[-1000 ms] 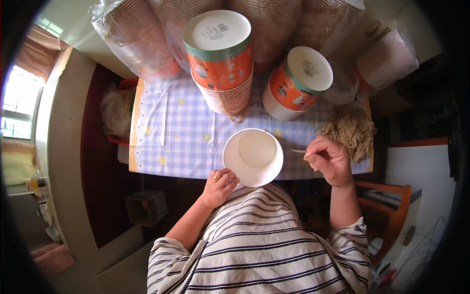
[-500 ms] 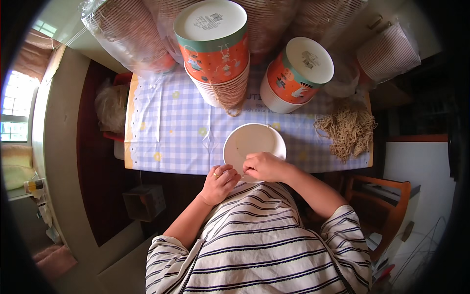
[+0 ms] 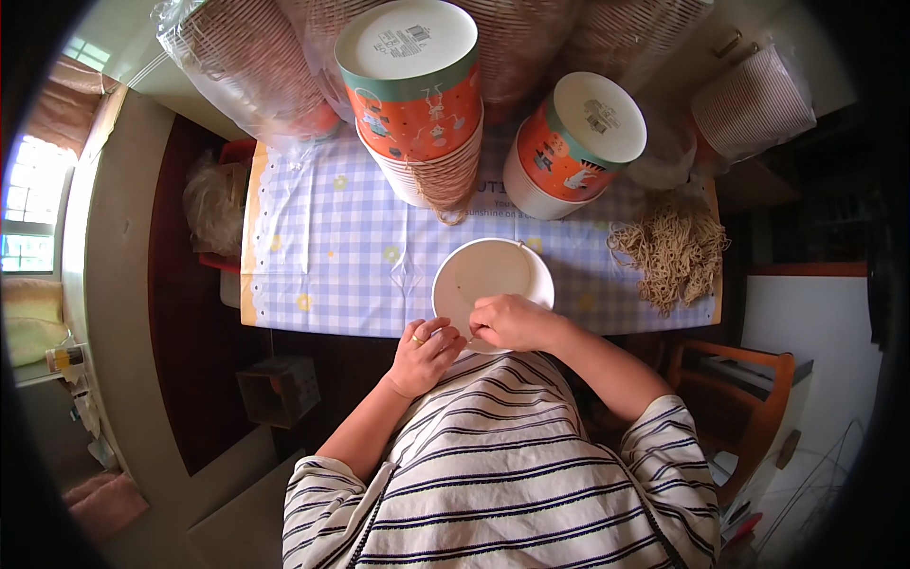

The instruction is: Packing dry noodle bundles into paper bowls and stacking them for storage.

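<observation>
Blue-and-white checked tablecloth (image 3: 351, 284), head view, supports the landmark: an open white round paper bucket (image 3: 491, 275), which overlaps the near table edge. Left hand (image 3: 424, 358): at the bucket's near-left rim, fingers curled. Right hand (image 3: 512, 322): across its near rim, fingers bent downward. Cannot tell whether either set is clamped on anything. Beyond the bucket: inverted orange-and-green printed paper tubs (image 3: 412, 114). Right: tangled beige string pile (image 3: 673, 251). Left: cloth extends to the table's edge.
</observation>
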### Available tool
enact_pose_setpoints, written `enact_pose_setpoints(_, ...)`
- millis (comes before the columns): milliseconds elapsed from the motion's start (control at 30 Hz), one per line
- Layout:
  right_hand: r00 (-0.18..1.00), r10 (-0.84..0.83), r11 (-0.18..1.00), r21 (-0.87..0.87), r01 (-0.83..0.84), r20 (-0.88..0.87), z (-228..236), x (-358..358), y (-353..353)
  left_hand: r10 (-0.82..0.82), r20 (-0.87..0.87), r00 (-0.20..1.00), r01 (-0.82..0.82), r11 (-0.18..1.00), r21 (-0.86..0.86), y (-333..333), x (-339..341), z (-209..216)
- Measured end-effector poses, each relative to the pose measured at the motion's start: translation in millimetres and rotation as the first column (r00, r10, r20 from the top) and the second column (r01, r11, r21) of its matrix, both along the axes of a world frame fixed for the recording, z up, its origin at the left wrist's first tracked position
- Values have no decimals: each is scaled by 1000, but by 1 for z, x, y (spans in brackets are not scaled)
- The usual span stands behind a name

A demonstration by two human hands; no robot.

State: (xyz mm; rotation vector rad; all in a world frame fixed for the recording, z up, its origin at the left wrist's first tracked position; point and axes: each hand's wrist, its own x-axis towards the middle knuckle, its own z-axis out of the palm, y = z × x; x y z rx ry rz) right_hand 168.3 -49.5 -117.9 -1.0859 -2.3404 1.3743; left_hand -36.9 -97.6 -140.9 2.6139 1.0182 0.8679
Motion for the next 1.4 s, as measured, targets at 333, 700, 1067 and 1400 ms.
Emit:
enact_pose_setpoints(333, 999, 21, 999, 26, -22, 26, -4, -2, -2, 2, 3, 1000, -2, 1000, 4, -1, 0, 0)
enact_pose_setpoints(700, 1000, 25, 998, 61, -25, 2, -3, -3, -4, 8, 13, 1000, -8, 1000, -11, -2, -2, 0)
enact_pose_setpoints(1067, 999, 51, 996, 77, -53, 19, -6, -6, -3, -1, -12, 1000, 0, 1000, -9, -1, -3, -1)
enact_pose_setpoints(1400, 1000, 1, 999, 46, -1, -3, 7, 4, -1, 77, 47, 996, -75, 996, -42, 17, 9, 7)
